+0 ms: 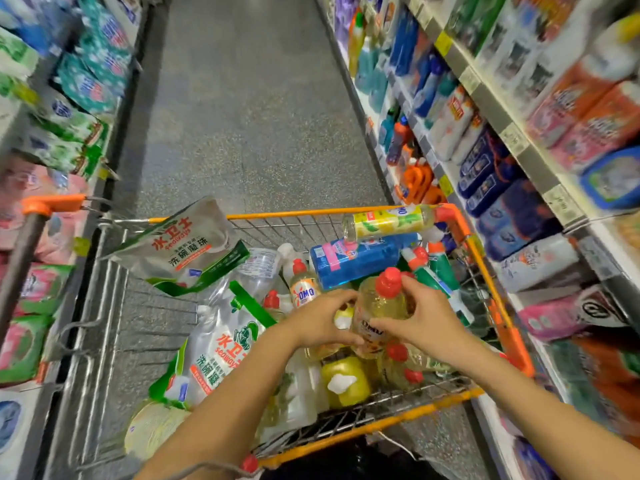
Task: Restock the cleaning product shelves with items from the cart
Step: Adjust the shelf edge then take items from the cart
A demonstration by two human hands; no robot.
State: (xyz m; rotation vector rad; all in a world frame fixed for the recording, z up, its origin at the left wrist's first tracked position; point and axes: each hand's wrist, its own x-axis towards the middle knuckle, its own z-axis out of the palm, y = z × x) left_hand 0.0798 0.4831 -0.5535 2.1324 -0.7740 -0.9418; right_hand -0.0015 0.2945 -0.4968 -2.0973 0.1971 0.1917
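A wire cart with an orange rim [498, 296] stands in the aisle, full of cleaning products. Over its middle, both my hands hold a yellow OMO bottle with a red cap [379, 306]. My left hand [322, 318] curls round its left side and my right hand [420, 315] grips its right side just below the cap. Around it lie more red-capped yellow bottles [401, 368], white-and-green refill pouches [221, 341], a blue pack [356, 259] and a yellow-labelled bottle [388, 221] resting on the far rim.
Stocked shelves of cleaning products [485, 161] run along the right, close to the cart. Shelves with bagged goods [69, 109] line the left. A second orange-handled cart [45, 206] stands at the left. Grey aisle floor [242, 116] stretches ahead.
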